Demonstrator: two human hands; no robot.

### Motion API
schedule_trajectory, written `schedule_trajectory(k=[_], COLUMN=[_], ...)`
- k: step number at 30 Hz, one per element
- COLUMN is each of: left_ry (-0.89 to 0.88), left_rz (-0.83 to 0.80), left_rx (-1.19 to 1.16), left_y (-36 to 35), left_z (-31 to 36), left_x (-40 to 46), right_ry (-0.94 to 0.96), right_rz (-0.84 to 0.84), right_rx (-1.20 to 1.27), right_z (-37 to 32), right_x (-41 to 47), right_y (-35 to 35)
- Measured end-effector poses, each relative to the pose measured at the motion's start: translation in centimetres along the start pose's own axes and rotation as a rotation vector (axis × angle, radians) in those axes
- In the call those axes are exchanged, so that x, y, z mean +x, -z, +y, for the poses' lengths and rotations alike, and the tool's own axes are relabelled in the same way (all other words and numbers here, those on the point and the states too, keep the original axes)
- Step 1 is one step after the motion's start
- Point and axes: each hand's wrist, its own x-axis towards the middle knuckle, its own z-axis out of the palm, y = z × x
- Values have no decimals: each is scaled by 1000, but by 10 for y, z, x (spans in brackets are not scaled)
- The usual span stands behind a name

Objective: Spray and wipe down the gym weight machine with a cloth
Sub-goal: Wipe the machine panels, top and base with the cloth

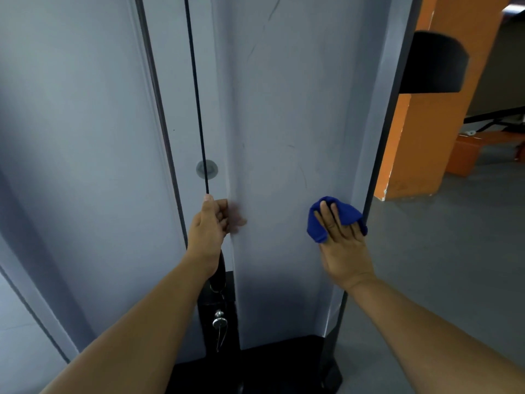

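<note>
Left hand [210, 223] curled round cable [196, 95], right hand [343, 240] flat, pressing cloth [326, 217] on panel [284, 123]; cloth may slip off panel edge.

The grey floor [443, 251] holds the tall grey weight machine [284, 137], which stands on its black base [284, 362]. At 2 o'clock an orange pillar [420, 143] stands on the floor, with an orange box [466, 157] beside it.

Matt grey panel [284, 109], soft blue cloth [326, 220]
</note>
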Motion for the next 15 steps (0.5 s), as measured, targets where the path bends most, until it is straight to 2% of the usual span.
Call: schedule_trajectory(k=[3, 5, 9, 15], left_ry=[-11, -20, -38, -19], left_rz=[27, 39, 45, 95], left_rx=[-7, -11, -8, -60], left_y=[-3, -3, -3, -9], left_z=[-2, -4, -5, -13], left_x=[-1, -1, -2, 2], right_ry=[-56, -158, -613, -816], right_rz=[33, 49, 145, 196], right_rx=[34, 185, 701, 784], right_z=[8, 0, -7, -15], right_x=[-2, -3, -1, -11], right_y=[1, -3, -5, -18])
